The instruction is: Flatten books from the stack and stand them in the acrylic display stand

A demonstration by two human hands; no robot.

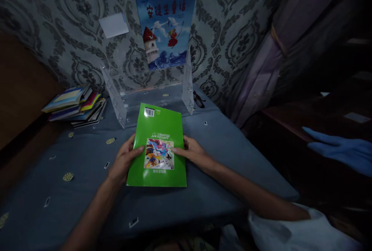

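Observation:
Between my two hands is a green book [163, 125] with a barcode at its top left and a colourful picture low on its cover; the lettering appears upside down. My left hand [123, 158] grips the left edge, thumb on the cover. On the opposite edge, my right hand [193, 151] does the same, its thumb tip by the picture. Fingers behind the book are hidden. Just beyond it stands a clear acrylic rack [154, 98] with stepped sides. A blue picture book [162, 45] with a red-roofed tower is upright behind the rack's upper part.
A stack of books [77, 105] lies at the left on the blue tablecloth [221, 181]. Dark-framed glasses [199, 99] rest right of the rack. A white card [114, 25] shows against the patterned wall. Off the table's right side is a blue glove [343, 150].

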